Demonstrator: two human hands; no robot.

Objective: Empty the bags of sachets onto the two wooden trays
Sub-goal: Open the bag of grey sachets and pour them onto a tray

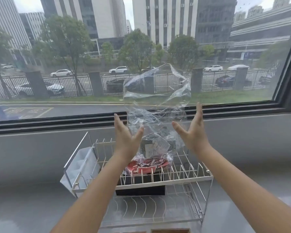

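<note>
A clear plastic bag point(158, 91) stands tall and crumpled between my two hands, its lower part holding grey-white sachets point(155, 146). Under it lies a second clear bag of red sachets point(145, 167), resting on the top tier of a white wire rack point(183, 178). My left hand point(126, 140) is raised on the bag's left, fingers apart, palm toward it. My right hand point(192, 132) mirrors it on the right. Neither hand grips the bag. Slivers of two wooden trays point(170, 231) peek in at the bottom edge.
A dark box point(139, 190) sits in the rack under the top tier. A white plastic caddy point(81, 167) hangs on the rack's left side. The grey counter point(32, 207) runs to a low grey wall and a wide window point(91, 56) behind.
</note>
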